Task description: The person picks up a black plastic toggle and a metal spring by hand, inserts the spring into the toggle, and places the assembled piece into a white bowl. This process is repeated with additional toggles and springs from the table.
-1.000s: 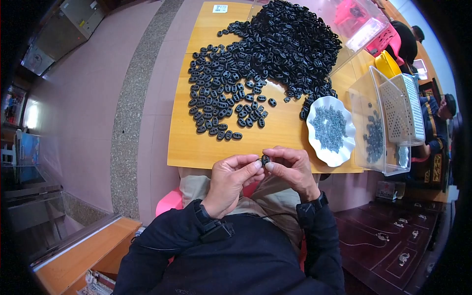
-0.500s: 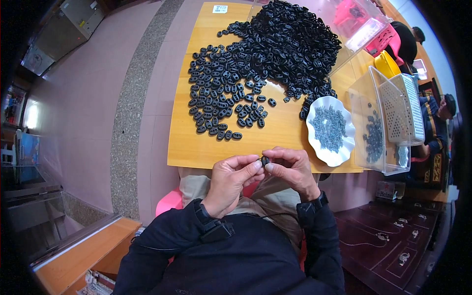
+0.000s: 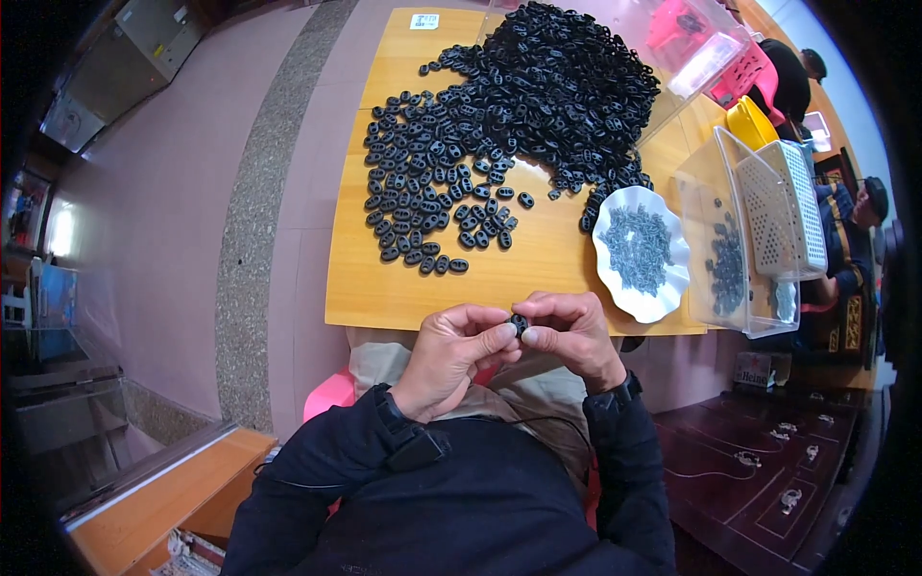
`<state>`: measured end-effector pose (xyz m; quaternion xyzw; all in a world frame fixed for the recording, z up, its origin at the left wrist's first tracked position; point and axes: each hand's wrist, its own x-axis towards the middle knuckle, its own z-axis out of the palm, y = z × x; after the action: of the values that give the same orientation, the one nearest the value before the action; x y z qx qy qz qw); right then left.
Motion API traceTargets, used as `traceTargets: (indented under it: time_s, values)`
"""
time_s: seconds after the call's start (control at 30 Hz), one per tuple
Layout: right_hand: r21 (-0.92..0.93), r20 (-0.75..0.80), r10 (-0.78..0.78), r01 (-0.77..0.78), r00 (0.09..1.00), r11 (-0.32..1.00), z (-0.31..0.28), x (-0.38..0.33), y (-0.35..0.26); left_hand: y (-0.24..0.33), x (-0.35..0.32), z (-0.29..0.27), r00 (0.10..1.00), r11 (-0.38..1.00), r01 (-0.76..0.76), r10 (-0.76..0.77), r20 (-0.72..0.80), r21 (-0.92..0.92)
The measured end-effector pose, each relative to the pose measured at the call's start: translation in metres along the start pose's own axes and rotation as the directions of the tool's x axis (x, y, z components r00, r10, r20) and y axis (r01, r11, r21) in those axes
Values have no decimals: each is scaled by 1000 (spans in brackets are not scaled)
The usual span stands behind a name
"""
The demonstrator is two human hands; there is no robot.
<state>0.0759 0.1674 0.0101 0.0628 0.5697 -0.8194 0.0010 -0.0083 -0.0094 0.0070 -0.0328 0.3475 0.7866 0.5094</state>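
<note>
A small black two-hole cord lock (image 3: 520, 323) is pinched between the fingertips of both hands, just off the table's near edge. My left hand (image 3: 455, 351) grips it from the left, thumb and forefinger closed on it. From the right, the thumb and forefinger of my right hand (image 3: 573, 336) press on the same piece, hiding much of it. Beyond the hands, loose black cord locks (image 3: 413, 206) lie spread over the wooden table (image 3: 384, 300), and a dense heap of black pieces (image 3: 567, 86) rises behind them. Small metal springs (image 3: 638, 250) fill a scalloped white dish (image 3: 645, 305) at right.
Right of the dish stands a clear plastic bin (image 3: 715, 322) with some dark pieces inside. A white perforated basket (image 3: 789, 206) and a yellow container (image 3: 751, 123) are beside it. Another person (image 3: 845, 240) sits at the far right. Dark red drawers (image 3: 759, 470) stand at lower right.
Both hands still hold the cord lock at nearly the same spot, and its tilt between the fingertips has shifted slightly. The view has shifted a little.
</note>
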Motion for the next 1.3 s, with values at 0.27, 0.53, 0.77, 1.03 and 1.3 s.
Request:
traceTargets:
  time_s: [0.27,0.53,0.77,1.03,1.3]
  values:
    - [3,8,5,-5,1000,1000,7,-5,-9,-1,1,1,998,999,-5,2,70,43]
    - [-11,-31,57,-57,998,998,11,-5,-14,1,5,6,997,995,-36,29,70,89]
    - [-415,-194,-107,17,975,909,16,-26,-25,-1,-1,9,998,997,27,-31,54,73]
    - [-831,-275,-906,-554,323,55,-47,-87,-138,-4,-2,9,999,993,53,-54,2,102]
    - [-932,-207,-624,41,753,360,-6,-32,-71,-10,-2,4,999,993,17,-13,-39,120]
